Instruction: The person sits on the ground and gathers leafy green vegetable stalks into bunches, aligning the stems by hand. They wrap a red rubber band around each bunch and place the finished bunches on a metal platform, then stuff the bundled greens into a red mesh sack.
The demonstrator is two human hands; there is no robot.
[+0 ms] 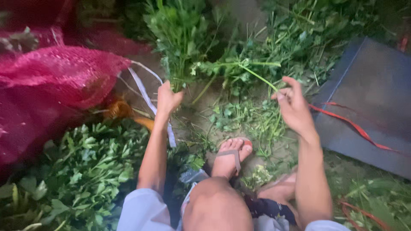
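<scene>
Green leafy stems form an upright herb bunch [180,38], gripped at its base by the left hand [168,99], which is closed around the stalks above bare ground [201,107]. Right hand [293,107] pinches a single long stem [252,72] between thumb and fingertips, remaining fingers loosely curled; the stem runs up-left toward the bunch. Risk: the thin stem may snap or slip from so light a pinch, and the bunch may splay if the grip slackens. Both forearms extend forward over the knees, wrists raised. A sandalled foot [233,152] rests between them. Red mesh sack [55,85] lies left; grey board [368,98] lies right.
</scene>
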